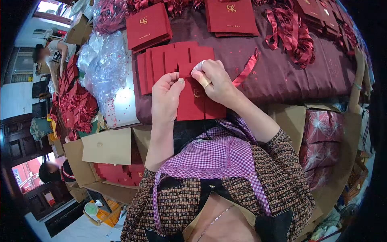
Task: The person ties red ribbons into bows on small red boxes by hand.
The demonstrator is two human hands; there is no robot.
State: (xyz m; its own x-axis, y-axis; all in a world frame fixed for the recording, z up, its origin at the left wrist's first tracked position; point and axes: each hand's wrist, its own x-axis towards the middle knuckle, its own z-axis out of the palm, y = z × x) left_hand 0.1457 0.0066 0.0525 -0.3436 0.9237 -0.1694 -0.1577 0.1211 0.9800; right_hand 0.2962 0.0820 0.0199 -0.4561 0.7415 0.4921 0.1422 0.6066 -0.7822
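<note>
My left hand and my right hand are close together over red card pieces at the front of the cloth-covered table. Both hands have fingers pinched at the upper edge of a red bag or folder with a gold logo. What lies between the fingertips is too small to make out. Light tape or wrapping shows on my right hand's fingers, along with a ring. A red ribbon lies just right of my right hand.
Stacks of red bags lie at the back, with a ribbon bundle to their right. Clear plastic lies left. Open boxes flank me. Other people are at left; another person's arm is at right.
</note>
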